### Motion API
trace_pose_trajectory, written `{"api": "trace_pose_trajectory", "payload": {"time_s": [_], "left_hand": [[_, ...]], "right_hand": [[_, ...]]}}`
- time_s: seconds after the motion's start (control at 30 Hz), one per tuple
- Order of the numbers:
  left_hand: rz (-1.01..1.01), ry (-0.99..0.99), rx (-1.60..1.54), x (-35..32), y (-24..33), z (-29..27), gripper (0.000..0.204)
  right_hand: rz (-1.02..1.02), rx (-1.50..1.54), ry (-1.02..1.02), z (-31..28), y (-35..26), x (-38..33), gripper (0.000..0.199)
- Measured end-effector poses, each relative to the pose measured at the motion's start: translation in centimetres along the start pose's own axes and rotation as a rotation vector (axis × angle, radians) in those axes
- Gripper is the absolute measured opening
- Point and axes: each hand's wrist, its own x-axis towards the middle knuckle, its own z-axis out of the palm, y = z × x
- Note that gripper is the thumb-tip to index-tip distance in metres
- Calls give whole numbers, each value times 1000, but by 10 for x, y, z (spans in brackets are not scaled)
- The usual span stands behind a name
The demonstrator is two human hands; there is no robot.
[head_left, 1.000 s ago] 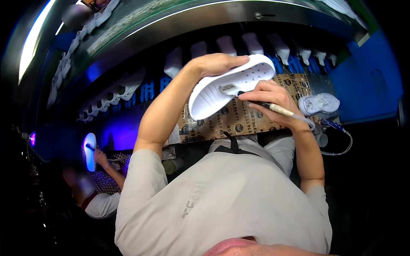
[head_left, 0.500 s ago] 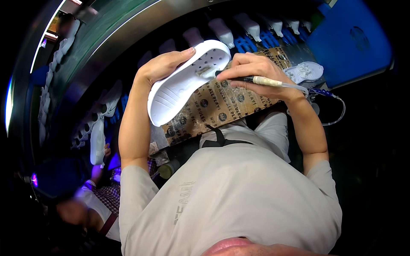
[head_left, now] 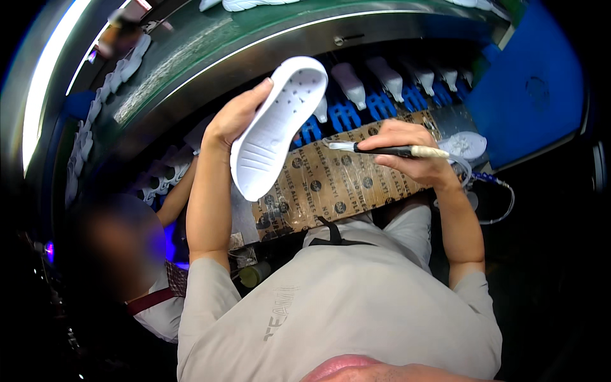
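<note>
My left hand (head_left: 240, 118) grips a white shoe sole (head_left: 273, 134) by its left edge and holds it up at a slant. The sole's inner face shows, with dark dots in the wider far end and curved grooves in the near end. In my right hand (head_left: 412, 156) is a brush (head_left: 394, 151) with a black handle and a pale wrapped rear part, its tip pointing left. The brush tip is apart from the sole, over a board covered in printed brown paper (head_left: 318, 181). A thin clear tube (head_left: 470, 173) runs near the brush's rear end.
Another white sole (head_left: 464, 145) lies at the board's right end, by a blue panel (head_left: 522, 95). Beyond the board, several pale shoe lasts (head_left: 349, 86) stand on blue holders (head_left: 345, 116). A green conveyor (head_left: 197, 63) curves behind. At left a co-worker's arm (head_left: 178, 191) reaches toward white shoe parts.
The brush has come out of the sole and moved lower, with my right hand now lower too. My left hand has turned the sole more upright. The co-worker at left has moved nearer.
</note>
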Motion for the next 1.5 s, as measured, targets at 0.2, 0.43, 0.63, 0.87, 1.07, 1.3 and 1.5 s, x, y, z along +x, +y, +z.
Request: {"api": "trace_pose_trajectory", "payload": {"time_s": [0.2, 0.43, 0.63, 0.87, 1.07, 1.3, 1.5], "left_hand": [[490, 342, -259, 60, 118, -91, 58], [-313, 849, 1286, 115, 106, -302, 48], [-486, 1286, 1044, 126, 60, -404, 73], [-195, 1019, 1469, 157, -4, -599, 93], [-45, 1133, 1572, 157, 11, -606, 88], [-119, 1088, 1370, 82, 56, -437, 90], [533, 1084, 142, -23, 18, -327, 70]], "right_hand": [[174, -112, 230, 24, 29, -14, 29], [470, 0, 246, 80, 85, -62, 32], [649, -1, 316, 120, 124, -103, 32], [594, -44, 367, 138, 143, -118, 33], [580, -68, 395, 140, 148, -128, 32], [516, 8, 421, 142, 150, -124, 33], [536, 71, 435, 141, 154, -120, 31]]}}
